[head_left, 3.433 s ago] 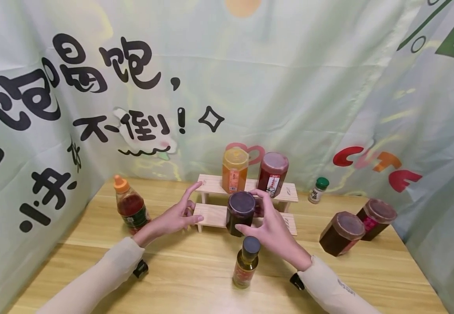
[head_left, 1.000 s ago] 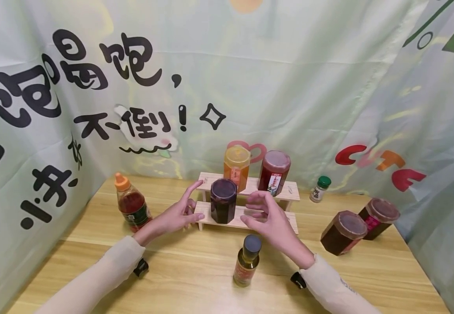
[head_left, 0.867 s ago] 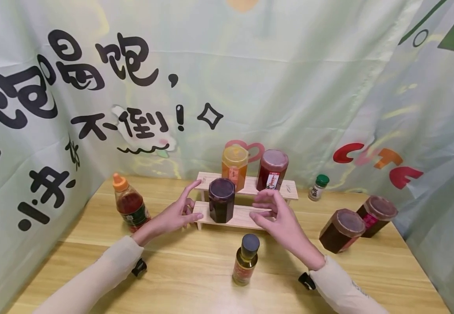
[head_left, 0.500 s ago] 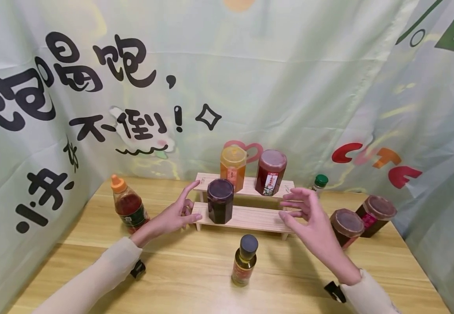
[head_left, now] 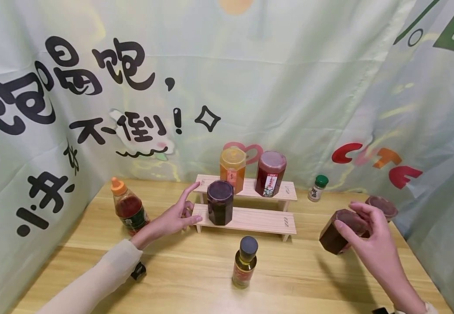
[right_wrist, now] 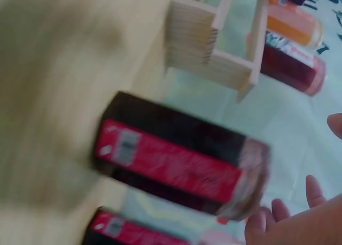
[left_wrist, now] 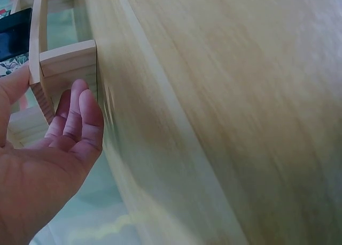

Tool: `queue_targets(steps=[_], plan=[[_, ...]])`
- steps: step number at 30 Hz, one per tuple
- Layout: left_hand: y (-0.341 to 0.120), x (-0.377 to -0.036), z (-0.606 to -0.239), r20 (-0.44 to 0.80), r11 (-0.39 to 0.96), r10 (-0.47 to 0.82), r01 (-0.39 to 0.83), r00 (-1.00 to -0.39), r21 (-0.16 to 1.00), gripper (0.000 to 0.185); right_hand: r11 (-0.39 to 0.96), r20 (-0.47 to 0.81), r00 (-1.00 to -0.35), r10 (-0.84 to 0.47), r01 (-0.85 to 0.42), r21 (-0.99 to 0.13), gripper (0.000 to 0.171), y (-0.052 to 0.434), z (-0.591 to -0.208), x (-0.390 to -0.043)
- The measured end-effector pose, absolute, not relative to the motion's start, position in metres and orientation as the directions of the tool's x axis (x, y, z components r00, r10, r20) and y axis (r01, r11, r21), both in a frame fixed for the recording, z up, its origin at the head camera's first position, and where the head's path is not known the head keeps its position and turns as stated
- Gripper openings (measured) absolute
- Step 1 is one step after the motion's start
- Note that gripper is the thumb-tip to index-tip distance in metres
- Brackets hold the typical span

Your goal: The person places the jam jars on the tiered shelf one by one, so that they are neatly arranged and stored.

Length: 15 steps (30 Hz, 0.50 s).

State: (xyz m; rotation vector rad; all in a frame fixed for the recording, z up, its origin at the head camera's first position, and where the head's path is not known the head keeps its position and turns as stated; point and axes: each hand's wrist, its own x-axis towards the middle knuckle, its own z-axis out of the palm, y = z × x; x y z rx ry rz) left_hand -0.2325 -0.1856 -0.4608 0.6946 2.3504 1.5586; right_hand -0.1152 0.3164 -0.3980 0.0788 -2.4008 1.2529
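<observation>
dark sauce jar [head_left: 340, 231] sits on the table [head_left: 195, 279] far right, second jar [head_left: 381, 206] just behind | right hand [head_left: 368, 237] fingers spread over its lid, no grip yet | left hand [head_left: 173, 216] relaxed, fingers touching the wooden step rack [head_left: 258, 220] left end | purple jar [head_left: 220, 203] on lower step
</observation>
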Motion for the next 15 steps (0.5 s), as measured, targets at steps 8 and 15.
queue_targets(steps=[8, 15], plan=[[-0.187, -0.231, -0.466, 0.063, 0.309, 0.519, 0.256, -0.853, 0.916, 0.106, 0.57, 0.305, -0.938, 0.168, -0.16, -0.806, 0.08, 0.344, -0.421, -0.115], [-0.186, -0.232, -0.464, 0.062, 0.306, 0.512, 0.25, -0.857, 0.919, 0.107, 0.403, 0.073, -0.993, 0.094, -0.03, -0.915, 0.089, 0.361, -0.443, -0.122]])
